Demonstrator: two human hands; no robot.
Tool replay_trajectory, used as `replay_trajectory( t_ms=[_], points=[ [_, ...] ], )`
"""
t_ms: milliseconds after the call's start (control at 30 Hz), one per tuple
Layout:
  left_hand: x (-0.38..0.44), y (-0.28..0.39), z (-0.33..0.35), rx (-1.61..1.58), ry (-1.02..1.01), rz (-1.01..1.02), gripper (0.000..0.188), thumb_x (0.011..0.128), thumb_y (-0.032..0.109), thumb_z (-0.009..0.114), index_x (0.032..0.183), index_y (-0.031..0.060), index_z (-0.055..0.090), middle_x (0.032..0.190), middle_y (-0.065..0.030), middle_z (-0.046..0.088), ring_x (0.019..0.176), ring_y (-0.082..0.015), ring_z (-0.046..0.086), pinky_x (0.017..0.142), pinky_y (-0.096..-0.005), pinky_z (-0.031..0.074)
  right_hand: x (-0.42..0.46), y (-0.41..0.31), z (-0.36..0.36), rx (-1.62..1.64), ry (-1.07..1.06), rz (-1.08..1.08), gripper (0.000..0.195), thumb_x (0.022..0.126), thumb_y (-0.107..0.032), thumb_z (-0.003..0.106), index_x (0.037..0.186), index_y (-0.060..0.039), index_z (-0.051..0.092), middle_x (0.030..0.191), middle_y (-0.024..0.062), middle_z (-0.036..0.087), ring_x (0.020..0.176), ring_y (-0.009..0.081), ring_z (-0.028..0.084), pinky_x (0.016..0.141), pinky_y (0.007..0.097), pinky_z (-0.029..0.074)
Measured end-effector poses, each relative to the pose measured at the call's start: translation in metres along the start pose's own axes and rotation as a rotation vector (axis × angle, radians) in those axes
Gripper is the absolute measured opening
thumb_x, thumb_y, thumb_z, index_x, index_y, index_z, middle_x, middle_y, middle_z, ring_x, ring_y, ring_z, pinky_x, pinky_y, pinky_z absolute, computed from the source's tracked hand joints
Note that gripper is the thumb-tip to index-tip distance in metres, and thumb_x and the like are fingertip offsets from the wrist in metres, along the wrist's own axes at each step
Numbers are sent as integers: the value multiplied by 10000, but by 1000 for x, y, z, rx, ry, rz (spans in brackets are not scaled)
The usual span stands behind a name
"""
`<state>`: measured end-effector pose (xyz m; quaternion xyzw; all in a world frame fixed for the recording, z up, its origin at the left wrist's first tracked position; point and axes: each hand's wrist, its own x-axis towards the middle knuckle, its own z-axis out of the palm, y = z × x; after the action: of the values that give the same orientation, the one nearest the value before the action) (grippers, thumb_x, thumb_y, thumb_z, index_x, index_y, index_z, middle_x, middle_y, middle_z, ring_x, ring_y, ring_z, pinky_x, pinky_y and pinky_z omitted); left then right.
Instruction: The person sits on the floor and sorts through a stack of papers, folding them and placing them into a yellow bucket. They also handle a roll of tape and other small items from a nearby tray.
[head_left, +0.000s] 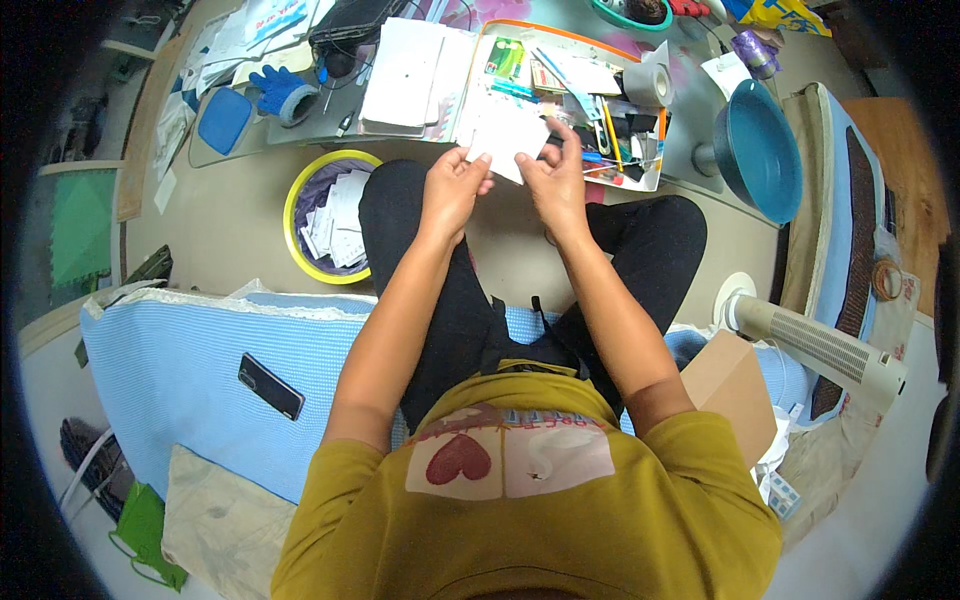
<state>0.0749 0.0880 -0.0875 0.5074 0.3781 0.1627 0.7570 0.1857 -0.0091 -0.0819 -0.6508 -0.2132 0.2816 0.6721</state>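
Note:
Between my hands is a white sheet of paper (506, 139), in front of an open box (570, 34) with an orange edge. My left hand (452, 191) pinches the sheet's lower left corner between thumb and fingers. At the opposite side my right hand (556, 180) has its thumb on the paper's edge, its index finger raised. Inside the box lie a yellow pencil (613, 133), a light-blue utility knife (576, 88), a green packet (506, 60) and other small stationery. A roll of white paper (649, 82) rests at its right side.
A stack of white paper (401, 71) lies left of the box, near a blue knitted glove (283, 91). Below the table edge stands a yellow-rimmed waste bin (290, 225) holding paper scraps. A teal basin (761, 154) tilts at the right. A smartphone (271, 386) lies on the blue-covered seat (187, 360).

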Motion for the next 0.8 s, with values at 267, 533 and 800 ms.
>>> replay_trajectory(
  t_ms=[267,533,800],
  points=[
    [-11,3,17,-360,-36,-68,169,910,153,590,1012,18,580,829,-37,625,733,-96,593,683,-217,511,1,-15,-20,148,-24,193,363,852,-78,637,1177,15,504,963,57,644,805,81,576,676,205,454],
    [-30,12,14,-464,-140,-256,451,932,354,530,1194,-5,451,1072,-192,602,942,-241,629,788,-317,539,-10,-38,-30,-231,33,-278,118,782,-17,646,896,-49,650,983,36,646,950,160,598,830,277,462],
    [-60,35,18,-556,-215,49,489,860,-50,511,1326,-25,365,1223,-155,537,1074,-222,582,883,-331,528,-26,-62,-41,-656,-158,-716,191,686,7,654,836,-105,695,1144,84,585,1183,293,485,976,392,390]
  ],
)
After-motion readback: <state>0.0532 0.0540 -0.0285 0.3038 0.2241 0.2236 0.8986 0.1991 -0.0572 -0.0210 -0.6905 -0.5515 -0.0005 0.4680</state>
